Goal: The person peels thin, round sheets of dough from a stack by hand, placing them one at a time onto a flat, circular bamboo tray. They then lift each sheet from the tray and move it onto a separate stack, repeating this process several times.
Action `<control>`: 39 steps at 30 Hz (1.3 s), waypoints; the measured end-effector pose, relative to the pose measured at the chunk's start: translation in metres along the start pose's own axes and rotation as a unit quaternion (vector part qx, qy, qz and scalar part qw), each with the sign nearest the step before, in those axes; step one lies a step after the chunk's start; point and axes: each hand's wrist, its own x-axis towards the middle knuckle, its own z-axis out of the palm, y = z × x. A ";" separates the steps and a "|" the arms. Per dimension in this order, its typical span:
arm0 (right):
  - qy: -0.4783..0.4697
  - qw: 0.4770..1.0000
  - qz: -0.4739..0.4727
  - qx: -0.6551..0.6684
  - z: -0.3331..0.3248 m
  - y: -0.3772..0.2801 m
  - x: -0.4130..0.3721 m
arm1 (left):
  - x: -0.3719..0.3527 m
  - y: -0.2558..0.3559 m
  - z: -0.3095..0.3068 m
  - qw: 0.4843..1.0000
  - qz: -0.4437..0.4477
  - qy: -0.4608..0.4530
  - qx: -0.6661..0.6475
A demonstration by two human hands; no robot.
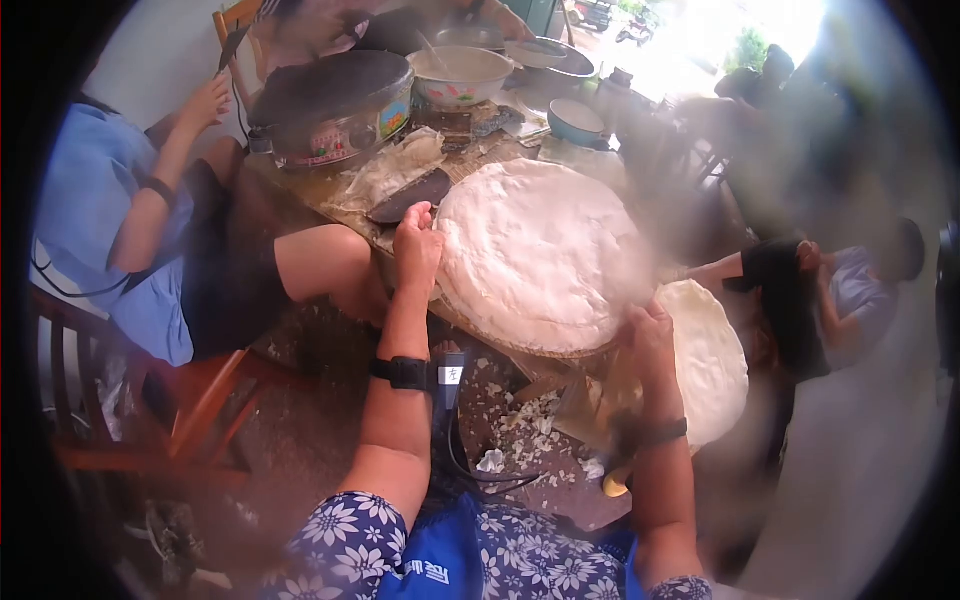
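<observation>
A large round pale flatbread (540, 255), wrinkled on top, lies in front of me at the table's near edge. A thin brownish rim shows along its lower side; whether that is a board beneath cannot be made out. At its left edge, my left hand (418, 245) is closed on it, fingertips pointing up. My right hand (650, 330) grips the lower right edge, partly blurred. Beyond that hand, a second, smoother pale round sheet (710, 360) hangs or lies lower down. Close to my left fingers rests a dark curved flat piece (410, 195).
A round griddle (335, 100) stands at the back left, beside a floral basin (460, 75) of pale batter. A blue bowl (575, 120) sits further right. One person in blue (120, 220) sits at left; another (850, 290) is at right. Crumbs (520, 430) litter the floor.
</observation>
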 end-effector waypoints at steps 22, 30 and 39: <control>0.045 0.998 0.047 0.006 -0.011 0.002 0.002 | 0.003 -0.011 0.003 0.986 0.094 0.005 0.141; 0.012 0.998 0.025 0.054 -0.017 0.023 0.012 | 0.008 -0.020 0.002 0.982 0.086 -0.013 0.168; 0.126 0.988 0.008 -0.083 -0.127 0.016 -0.017 | -0.020 0.019 0.017 0.923 0.248 0.013 0.292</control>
